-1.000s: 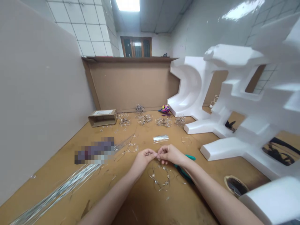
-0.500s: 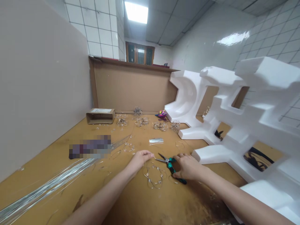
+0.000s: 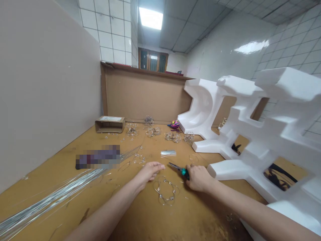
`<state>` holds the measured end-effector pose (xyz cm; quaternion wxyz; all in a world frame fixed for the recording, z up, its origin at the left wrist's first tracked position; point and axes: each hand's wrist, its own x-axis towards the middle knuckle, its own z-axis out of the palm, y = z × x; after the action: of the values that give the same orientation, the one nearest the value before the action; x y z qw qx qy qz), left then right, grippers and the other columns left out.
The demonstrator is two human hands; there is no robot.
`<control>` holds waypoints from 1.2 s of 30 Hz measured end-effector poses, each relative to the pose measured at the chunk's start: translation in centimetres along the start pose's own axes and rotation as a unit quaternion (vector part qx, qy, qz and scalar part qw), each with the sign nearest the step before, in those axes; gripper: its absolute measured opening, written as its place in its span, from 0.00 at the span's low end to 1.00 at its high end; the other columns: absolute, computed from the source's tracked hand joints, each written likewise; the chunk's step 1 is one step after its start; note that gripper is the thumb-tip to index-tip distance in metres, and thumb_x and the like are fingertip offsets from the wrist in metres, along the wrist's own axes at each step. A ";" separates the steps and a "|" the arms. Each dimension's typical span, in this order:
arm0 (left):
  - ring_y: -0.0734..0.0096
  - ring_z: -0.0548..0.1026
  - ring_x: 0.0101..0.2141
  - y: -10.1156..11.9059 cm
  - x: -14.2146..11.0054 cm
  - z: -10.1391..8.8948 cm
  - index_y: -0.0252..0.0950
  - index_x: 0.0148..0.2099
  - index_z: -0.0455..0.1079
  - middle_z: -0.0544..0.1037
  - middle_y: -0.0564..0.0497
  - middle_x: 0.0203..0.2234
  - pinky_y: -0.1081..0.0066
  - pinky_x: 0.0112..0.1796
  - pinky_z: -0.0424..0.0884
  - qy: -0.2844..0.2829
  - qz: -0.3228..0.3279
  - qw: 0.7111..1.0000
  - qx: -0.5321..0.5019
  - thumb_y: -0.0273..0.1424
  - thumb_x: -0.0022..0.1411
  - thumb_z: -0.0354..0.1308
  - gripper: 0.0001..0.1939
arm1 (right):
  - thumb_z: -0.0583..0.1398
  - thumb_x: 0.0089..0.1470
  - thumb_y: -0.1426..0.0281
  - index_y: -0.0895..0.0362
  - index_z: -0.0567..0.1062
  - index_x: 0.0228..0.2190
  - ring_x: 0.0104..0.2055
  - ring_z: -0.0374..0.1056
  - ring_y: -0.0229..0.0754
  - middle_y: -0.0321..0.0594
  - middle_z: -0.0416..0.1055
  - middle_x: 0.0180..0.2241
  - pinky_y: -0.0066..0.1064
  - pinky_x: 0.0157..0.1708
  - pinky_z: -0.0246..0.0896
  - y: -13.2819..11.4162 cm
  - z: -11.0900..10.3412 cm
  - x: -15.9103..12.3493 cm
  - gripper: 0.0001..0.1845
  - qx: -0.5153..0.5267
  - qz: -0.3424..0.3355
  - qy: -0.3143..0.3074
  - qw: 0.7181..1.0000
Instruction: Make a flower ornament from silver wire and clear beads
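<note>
My right hand (image 3: 200,178) is wrapped around needle-nose pliers (image 3: 185,172) with green and black handles. Their jaws look closed and point left toward my left hand (image 3: 150,171). The thumb and index finger of that hand are pinched together just left of the plier tips, apart from them. Whatever lies between those fingertips is too small to make out. Below, on the table, rests a thin wire ring (image 3: 173,192) strung with several clear beads, with loose wire ends around it.
A short stack of cut wires (image 3: 168,153) lies ahead, with several wire-and-bead pieces (image 3: 152,132) behind it. A long wire bundle (image 3: 60,190) spans the left. A small cardboard box (image 3: 110,126) stands at the back left; white foam packing (image 3: 225,170) lines the right side.
The plier handles have been squeezed and the jaws have gone from spread to closed. My right fingers have wrapped tighter. The view has shifted slightly.
</note>
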<state>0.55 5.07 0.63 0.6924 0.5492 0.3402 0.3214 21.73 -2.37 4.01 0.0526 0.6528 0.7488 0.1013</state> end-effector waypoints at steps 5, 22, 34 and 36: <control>0.85 0.41 0.14 0.4 -0.1 -0.3 0.33 0.27 0.66 0.49 0.64 0.12 0.77 0.17 0.35 -0.031 -0.014 0.999 -0.023 0.41 0.44 0.62 0.16 | 0.54 0.45 0.69 0.58 0.65 0.40 0.40 0.60 0.46 0.46 0.65 0.38 0.34 0.38 0.50 3.2 -2.2 -0.6 0.16 -0.012 -0.081 0.066 0.994; 0.87 0.42 0.14 0.5 -0.5 -0.1 0.33 0.25 0.61 0.48 0.64 0.12 0.77 0.16 0.34 -0.101 -0.048 0.990 -0.087 0.36 0.46 0.62 0.14 | 0.48 0.55 0.73 0.57 0.68 0.40 0.32 0.55 0.42 0.44 0.64 0.30 0.34 0.32 0.45 4.8 -4.6 0.3 0.12 -0.171 -0.257 0.210 0.928; 0.87 0.42 0.14 0.5 -0.5 0.0 0.33 0.26 0.61 0.49 0.64 0.12 0.78 0.16 0.34 -0.113 -0.061 0.988 -0.089 0.35 0.47 0.62 0.14 | 0.48 0.55 0.75 0.57 0.67 0.38 0.30 0.54 0.40 0.42 0.63 0.28 0.33 0.30 0.44 4.5 -4.4 0.4 0.11 -0.176 -0.277 0.250 0.911; 0.87 0.42 0.13 0.5 -0.5 0.0 0.33 0.26 0.61 0.49 0.64 0.12 0.78 0.16 0.34 -0.116 -0.064 0.987 -0.088 0.35 0.47 0.62 0.14 | 0.48 0.55 0.75 0.58 0.67 0.38 0.31 0.54 0.41 0.42 0.63 0.29 0.33 0.30 0.44 4.5 -4.3 0.4 0.11 -0.180 -0.275 0.243 0.913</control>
<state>0.25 4.74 1.23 0.7921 0.4967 0.2622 0.2390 25.16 -1.79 9.20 0.0108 0.3556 0.8576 0.3713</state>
